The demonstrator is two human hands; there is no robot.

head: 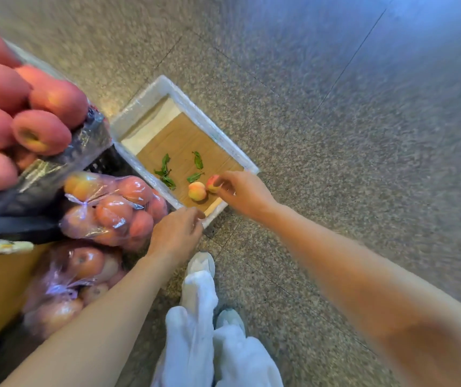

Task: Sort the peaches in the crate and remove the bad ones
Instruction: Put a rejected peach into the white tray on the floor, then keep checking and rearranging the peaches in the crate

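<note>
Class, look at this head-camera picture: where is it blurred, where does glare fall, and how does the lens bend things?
Head view: motion blur smears the peaches at left and the floor; bluish glare lies on the floor at upper right; the wide lens bows the arms and floor seams; the foam tray, right hand and small peach are sharpest.

We see red-pink peaches (22, 118) heaped in the dark crate (92, 135) at left. Two smaller yellow-red peaches, one (197, 191) beside the other (212, 184), lie in the white tray (184, 103) on the floor.
</note>
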